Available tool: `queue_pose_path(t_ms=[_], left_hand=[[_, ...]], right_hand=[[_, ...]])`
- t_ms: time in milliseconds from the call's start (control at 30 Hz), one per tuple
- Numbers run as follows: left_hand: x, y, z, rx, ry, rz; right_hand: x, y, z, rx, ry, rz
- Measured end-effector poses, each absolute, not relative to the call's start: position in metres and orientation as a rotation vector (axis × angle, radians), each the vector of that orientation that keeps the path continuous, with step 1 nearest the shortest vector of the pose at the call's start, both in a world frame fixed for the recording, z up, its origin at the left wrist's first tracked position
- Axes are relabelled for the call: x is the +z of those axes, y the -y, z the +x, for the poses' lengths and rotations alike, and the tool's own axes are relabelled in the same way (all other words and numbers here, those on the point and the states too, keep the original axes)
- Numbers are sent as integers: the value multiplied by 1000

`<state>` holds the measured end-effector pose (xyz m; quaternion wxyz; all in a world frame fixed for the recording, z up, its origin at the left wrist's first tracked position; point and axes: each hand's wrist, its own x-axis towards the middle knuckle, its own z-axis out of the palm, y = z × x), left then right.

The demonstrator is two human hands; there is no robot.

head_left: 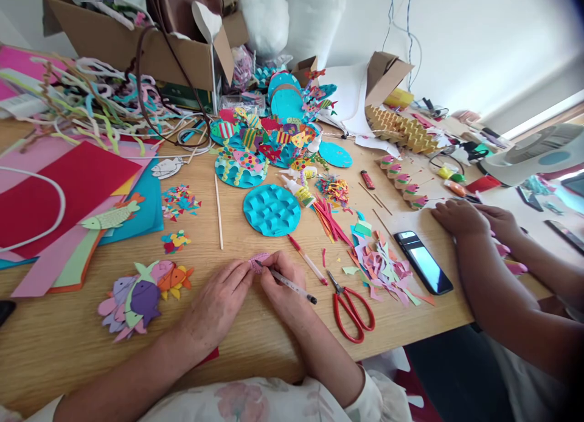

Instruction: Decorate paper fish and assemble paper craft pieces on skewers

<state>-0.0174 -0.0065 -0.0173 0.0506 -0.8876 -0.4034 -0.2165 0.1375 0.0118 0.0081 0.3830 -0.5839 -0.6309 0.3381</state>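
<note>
My left hand (222, 294) rests on the table, its fingers closed together on the edge of a small pink paper piece (258, 261) covered in fine marks. A clear-barrelled pen with a black end (294, 286) is gripped in my right hand (283, 288), its tip against that paper. Just beyond my hands lies a turquoise disc with curled paper scales (272, 210). A red pen (308, 261) and red-handled scissors (343, 292) lie to the right of my right hand. Several cut paper fish (145, 300) are piled left of my left hand.
Coloured paper sheets (68, 197) and pipe cleaners (91, 100) cover the left side. Decorated paper fish (249, 136) cluster at the back. Paper scraps (383, 267) and a phone (423, 262) lie to the right, near another person's hands (465, 218). A wooden stick (219, 212) lies ahead.
</note>
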Motion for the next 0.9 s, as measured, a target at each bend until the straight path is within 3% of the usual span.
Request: queue_pose_path(t_ms=[900], left_hand=[[-19,8,-18,-598,1308,-2762]], right_hand=[[11,-11,140,789,1641,-1472]])
